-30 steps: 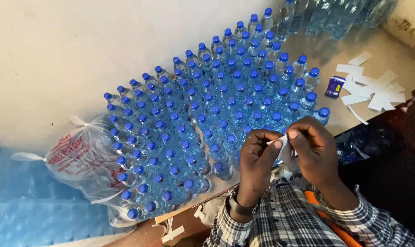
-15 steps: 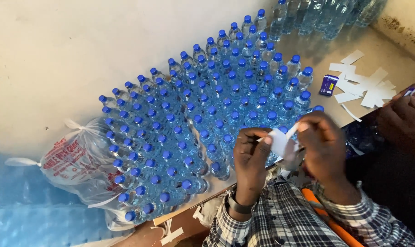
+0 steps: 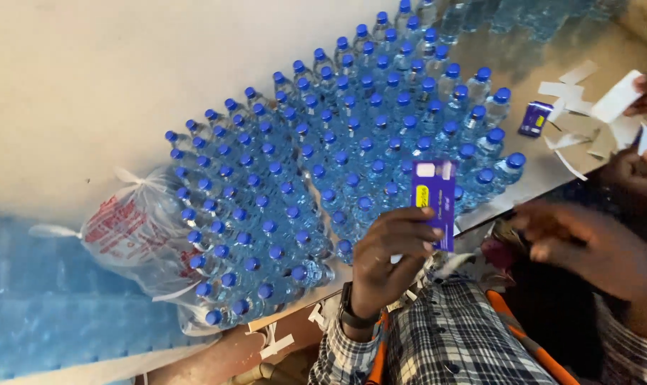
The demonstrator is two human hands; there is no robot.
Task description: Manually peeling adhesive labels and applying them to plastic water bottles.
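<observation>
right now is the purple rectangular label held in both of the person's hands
No, only the left hand pinches the purple rectangular label; the right hand is off to the side, apart from it.

Purple label (image 3: 433, 203) in left hand (image 3: 389, 251)

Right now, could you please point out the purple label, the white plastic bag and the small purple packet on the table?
purple label (image 3: 435, 203), head view, middle of its face.
white plastic bag (image 3: 127, 228), head view, printed side.
small purple packet (image 3: 534, 118), head view, its centre.

Single head cam, steep down-look, close range.
Faces the table (image 3: 530, 187): bottles (image 3: 338, 164) fill centre frame, wearer's hands low right. No second view.
</observation>
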